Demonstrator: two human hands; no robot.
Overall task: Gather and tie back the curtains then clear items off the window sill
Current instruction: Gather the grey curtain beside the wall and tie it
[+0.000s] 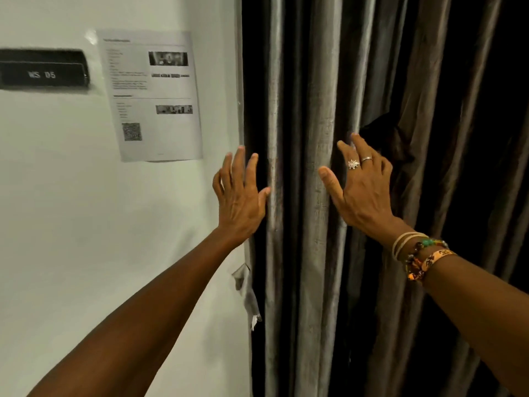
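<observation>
The grey curtain [317, 81], perhaps satin, hangs in deep folds.

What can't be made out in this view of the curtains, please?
In the head view:
- Window sill: hidden behind the curtain.
- Sheet: text too small and blurred.
- Curtain's top and bottom: cut off by frame edges.
- Right hand: outer fingers hidden in a dark fold.

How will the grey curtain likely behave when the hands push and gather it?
The curtain is probably floppy: it hangs in deep, soft folds and bunches by the right hand. Its sheen suggests a smooth, perhaps slippery cloth that could slide from the open left hand. The long, dense pleats hint that it is fairly heavy.
</observation>
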